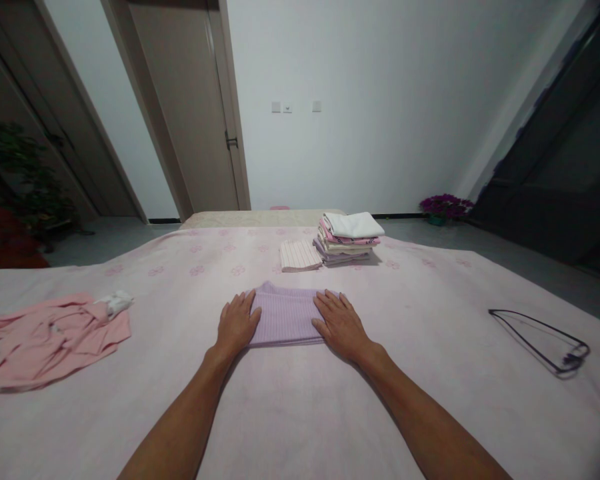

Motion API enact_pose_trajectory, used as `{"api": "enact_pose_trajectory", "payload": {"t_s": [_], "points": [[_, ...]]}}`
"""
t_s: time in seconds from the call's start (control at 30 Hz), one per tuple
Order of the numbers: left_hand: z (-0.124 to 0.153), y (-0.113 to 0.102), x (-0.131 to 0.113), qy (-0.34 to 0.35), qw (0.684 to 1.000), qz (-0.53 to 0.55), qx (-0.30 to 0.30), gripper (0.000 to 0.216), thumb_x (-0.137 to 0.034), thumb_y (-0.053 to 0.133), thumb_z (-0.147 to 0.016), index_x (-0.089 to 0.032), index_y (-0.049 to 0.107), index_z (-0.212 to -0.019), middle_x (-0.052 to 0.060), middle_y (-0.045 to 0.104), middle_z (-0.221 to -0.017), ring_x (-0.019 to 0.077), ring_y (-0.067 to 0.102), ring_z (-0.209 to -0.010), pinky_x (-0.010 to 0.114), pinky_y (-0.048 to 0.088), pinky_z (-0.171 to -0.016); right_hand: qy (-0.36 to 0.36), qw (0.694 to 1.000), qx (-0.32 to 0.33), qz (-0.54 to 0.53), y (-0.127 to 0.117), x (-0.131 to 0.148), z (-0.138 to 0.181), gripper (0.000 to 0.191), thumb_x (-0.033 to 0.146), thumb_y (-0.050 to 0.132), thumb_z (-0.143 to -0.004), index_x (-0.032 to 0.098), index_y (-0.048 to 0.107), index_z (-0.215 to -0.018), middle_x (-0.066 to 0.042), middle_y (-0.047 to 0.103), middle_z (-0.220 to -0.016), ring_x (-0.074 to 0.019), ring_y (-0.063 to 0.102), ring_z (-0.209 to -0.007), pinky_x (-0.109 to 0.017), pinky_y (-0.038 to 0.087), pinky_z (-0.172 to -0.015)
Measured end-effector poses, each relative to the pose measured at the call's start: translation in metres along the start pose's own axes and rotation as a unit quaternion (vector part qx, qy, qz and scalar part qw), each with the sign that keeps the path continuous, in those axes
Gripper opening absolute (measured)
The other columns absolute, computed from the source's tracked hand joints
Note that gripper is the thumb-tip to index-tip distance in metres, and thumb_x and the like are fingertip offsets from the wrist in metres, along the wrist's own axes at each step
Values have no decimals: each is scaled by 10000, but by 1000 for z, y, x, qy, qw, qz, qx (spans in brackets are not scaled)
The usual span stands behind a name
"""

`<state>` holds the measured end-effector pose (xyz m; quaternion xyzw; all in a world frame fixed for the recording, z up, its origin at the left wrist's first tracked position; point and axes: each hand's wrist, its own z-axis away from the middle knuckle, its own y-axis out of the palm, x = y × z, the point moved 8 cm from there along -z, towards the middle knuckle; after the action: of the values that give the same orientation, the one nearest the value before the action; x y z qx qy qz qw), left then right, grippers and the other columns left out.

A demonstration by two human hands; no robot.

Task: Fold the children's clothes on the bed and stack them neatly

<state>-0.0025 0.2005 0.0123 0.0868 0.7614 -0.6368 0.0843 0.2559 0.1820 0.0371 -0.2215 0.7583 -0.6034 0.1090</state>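
A lilac ribbed garment, folded into a flat rectangle, lies on the pink sheet in front of me. My left hand rests flat on its left end, fingers stretched out and pointing away from me. On the right end lies my right hand, palm down with the fingers spread a little. Neither hand grips the cloth. Just beyond it sits a folded striped cream cloth, beside a stack of folded clothes topped by a white piece.
A crumpled pink garment with white parts lies at the left. Toward the right edge is a black clothes hanger. The pink patterned sheet covers the surface. Behind stand a door and purple flowers in a pot.
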Motion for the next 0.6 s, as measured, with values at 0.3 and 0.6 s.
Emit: {"api": "enact_pose_trajectory", "payload": {"t_s": [0.3,0.6], "points": [[0,1,2,-1,1000,16,-2,582,-390,357,-1008,-139,381,-1532,162,431,-1563,301,355,-1468,486,236,-1200,0,1000,-1,-2,1,-1,0,570,452,405,-1013,156,464,-1497,-95,416,-1579,-273,292,-1491,-496,122,-1239],[3,-13,7,-70,997,-16,-18,598,-492,412,-961,-90,509,-1393,217,509,-1471,333,430,-1395,447,295,-1133,-1,1000,-2,-2,2,-1,1,568,461,409,-1011,165,475,-1491,-99,432,-1568,-268,295,-1491,-496,121,-1239]]}}
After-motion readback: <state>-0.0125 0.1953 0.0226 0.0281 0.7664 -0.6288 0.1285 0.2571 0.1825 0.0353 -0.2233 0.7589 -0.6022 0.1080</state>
